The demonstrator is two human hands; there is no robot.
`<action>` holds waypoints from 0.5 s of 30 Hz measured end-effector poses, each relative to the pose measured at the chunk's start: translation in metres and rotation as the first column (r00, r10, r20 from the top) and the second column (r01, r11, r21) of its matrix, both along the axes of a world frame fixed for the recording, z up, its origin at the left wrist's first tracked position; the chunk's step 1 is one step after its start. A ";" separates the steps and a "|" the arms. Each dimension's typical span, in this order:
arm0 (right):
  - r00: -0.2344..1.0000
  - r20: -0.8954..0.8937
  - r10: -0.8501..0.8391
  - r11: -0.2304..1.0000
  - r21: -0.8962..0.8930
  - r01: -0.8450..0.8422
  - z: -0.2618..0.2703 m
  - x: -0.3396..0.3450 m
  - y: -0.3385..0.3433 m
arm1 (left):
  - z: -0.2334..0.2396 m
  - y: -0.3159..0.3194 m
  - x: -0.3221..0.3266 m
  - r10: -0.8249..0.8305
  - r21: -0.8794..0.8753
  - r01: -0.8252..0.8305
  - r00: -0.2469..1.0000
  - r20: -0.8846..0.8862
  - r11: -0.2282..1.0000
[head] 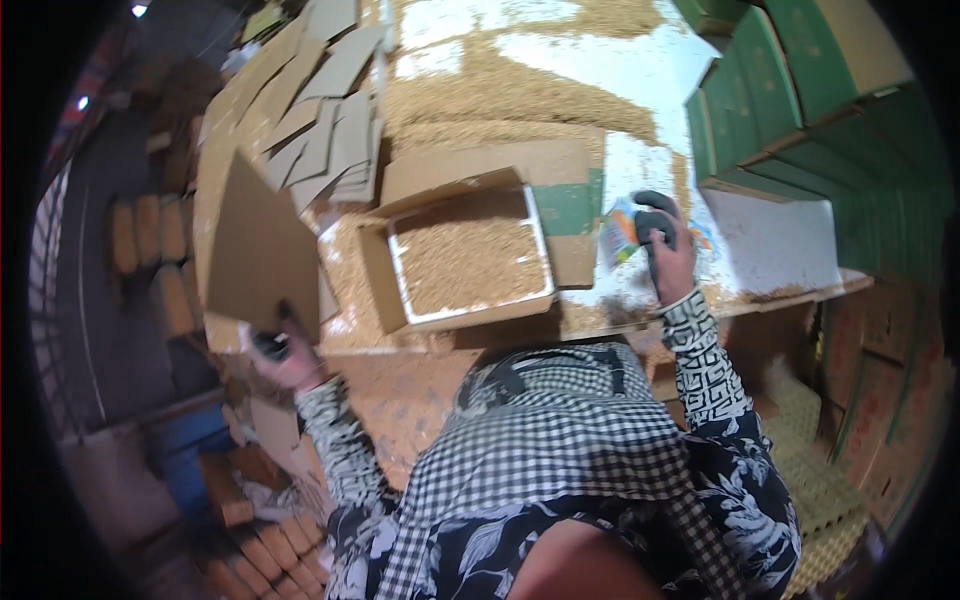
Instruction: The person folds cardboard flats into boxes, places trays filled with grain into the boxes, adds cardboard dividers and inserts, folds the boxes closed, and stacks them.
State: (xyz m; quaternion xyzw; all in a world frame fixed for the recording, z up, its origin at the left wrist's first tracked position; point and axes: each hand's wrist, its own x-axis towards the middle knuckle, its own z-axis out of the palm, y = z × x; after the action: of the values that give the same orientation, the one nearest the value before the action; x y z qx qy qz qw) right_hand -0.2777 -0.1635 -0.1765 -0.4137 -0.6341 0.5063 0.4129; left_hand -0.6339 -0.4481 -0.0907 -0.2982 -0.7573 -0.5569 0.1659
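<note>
My left hand (291,358), in a partly fingerless dark glove, grips the lower edge of a brown cardboard sheet (259,247) that slants up at the table's left. On the right, my right hand (670,251), gloved alike, holds a small colourful printed packet or card (621,234), blurred, above the white tabletop. Between the hands sits an open cardboard box (381,277) with a white inner lining (546,247). Loose tan grain-like material (469,259), perhaps sawdust, fills it nearly to the rim; whatever lies beneath is hidden.
Overlapping cardboard sheets (330,142) lie at the back left. More tan material (510,90) is spread across the table behind the box. Stacked green cartons (765,82) line the right side. Yellow egg-tray-like stacks (802,465) stand low at the right, and brown boxes (277,551) low at the left.
</note>
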 end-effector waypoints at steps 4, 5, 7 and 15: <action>0.707 0.691 0.151 0.726 0.407 -0.554 0.010 -0.100 -0.032 | -0.001 0.081 0.082 -0.543 -0.519 0.323 0.763 -0.352 0.791; 0.623 0.778 -0.078 0.593 0.539 -0.599 -0.005 -0.110 -0.028 | 0.005 0.099 0.094 -0.688 -0.748 0.299 0.671 -0.276 0.592; 0.734 0.660 -0.161 0.606 0.653 -0.455 0.023 -0.117 -0.023 | -0.016 0.102 0.096 -0.745 -0.843 0.360 0.663 -0.070 0.399; 0.159 0.937 0.310 0.465 -0.004 -0.885 0.021 -0.144 -0.054 | -0.089 0.112 0.065 -0.752 -0.842 0.530 0.512 0.415 -0.104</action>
State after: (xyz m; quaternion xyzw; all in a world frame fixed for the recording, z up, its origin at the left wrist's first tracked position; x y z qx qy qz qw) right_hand -0.4222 -0.2179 -0.1552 -0.1473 -0.9721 0.1427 -0.1143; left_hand -0.5693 -0.3359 -0.1796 -0.7122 -0.6547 0.0071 -0.2531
